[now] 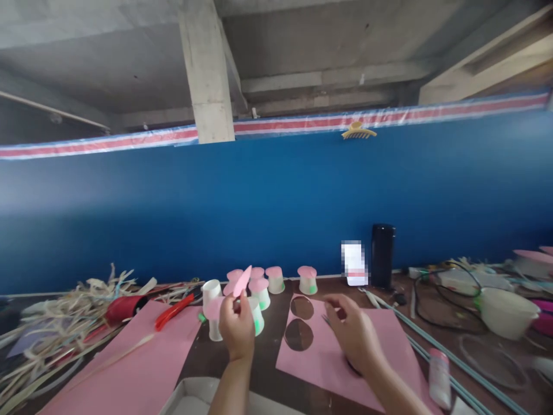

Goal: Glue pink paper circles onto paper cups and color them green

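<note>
My left hand [237, 327] is closed on a pink paper disc [243, 282], which stands tilted above the fingers. Just behind it are several white paper cups, among them an upside-down cup [261, 300] topped with a pink disc. A taller white cup [212, 289] stands left of the hand. My right hand [352, 329] is closed over a sheet of pink paper [317, 369] with round holes cut in it. From its fingers sticks a thin grey pointed tool [326, 319]; the rest of that tool is hidden in the palm.
Another pink sheet [129, 357] lies left, with a red-handled tool [173, 312] on it. Pale strips [69, 323] heap beyond. At right are a black cylinder [382, 256], a small bottle [439, 377], long rods [432, 346] and a white bowl [507, 311]. A box [190, 397] sits in front.
</note>
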Action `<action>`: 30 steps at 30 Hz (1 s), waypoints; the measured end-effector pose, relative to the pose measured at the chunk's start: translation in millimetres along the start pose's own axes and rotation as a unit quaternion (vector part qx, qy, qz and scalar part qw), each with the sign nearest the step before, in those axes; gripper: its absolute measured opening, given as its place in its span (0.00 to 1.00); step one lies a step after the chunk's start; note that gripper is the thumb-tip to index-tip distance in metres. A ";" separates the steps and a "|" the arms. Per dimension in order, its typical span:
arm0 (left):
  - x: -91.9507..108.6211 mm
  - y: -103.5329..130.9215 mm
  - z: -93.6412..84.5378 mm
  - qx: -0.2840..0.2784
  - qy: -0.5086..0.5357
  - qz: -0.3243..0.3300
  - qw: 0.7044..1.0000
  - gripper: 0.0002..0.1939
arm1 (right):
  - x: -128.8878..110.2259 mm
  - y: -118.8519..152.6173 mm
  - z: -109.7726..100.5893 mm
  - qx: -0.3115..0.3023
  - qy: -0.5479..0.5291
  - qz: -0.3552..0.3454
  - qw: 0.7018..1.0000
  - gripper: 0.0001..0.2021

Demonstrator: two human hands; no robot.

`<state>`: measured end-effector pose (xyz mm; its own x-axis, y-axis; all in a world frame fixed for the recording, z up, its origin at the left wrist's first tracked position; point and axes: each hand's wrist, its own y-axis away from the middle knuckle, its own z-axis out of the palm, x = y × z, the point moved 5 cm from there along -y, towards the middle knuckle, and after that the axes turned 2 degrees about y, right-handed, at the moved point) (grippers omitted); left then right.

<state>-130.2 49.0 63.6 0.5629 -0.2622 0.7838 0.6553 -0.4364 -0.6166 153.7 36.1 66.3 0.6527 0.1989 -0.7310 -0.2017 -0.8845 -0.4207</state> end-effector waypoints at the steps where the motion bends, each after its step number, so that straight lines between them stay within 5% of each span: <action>1: -1.1 -2.2 -2.1 0.006 -0.007 -0.012 1.000 0.13 | 10.0 -7.5 -14.9 -0.002 0.040 0.022 0.999 0.12; 5: 9.2 -1.9 -2.7 -0.012 -0.015 0.011 1.000 0.12 | 47.3 -21.1 -57.9 0.000 0.125 0.103 0.987 0.12; 8: 24.4 13.9 17.3 -0.176 -0.009 0.022 0.984 0.10 | 48.3 -16.1 -56.2 -0.039 0.111 0.079 0.990 0.12; 11: 24.2 46.0 44.4 -0.419 0.013 -0.109 0.901 0.08 | 34.6 -7.7 -40.8 -0.092 0.079 0.041 0.992 0.12; 14: 14.6 71.8 55.3 -0.519 0.012 -0.230 0.823 0.08 | 29.8 -4.7 -32.6 -0.096 0.059 0.043 0.993 0.11; 18: -1.4 83.6 61.0 -0.532 -0.008 -0.272 0.802 0.09 | 43.8 -6.8 -31.8 -0.066 0.066 0.063 0.994 0.11; 24: -8.1 84.9 63.9 -0.513 -0.059 -0.253 0.818 0.12 | 60.3 -6.5 -36.6 -0.059 0.066 0.075 0.993 0.15; 28: 9.1 49.6 43.2 -0.425 -0.091 -0.158 0.887 0.10 | 64.6 -5.7 -55.0 -0.014 0.121 0.114 0.986 0.15; 30: 21.6 20.4 21.2 -0.275 -0.147 -0.056 0.949 0.10 | 70.5 -6.5 -70.0 0.019 0.151 0.141 0.978 0.17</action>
<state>-94.0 52.6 66.3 0.6751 0.0286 0.7371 0.4033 -0.8510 -0.3365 252.1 26.3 55.1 0.7519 -0.1904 -0.6312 -0.4288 -0.8685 -0.2488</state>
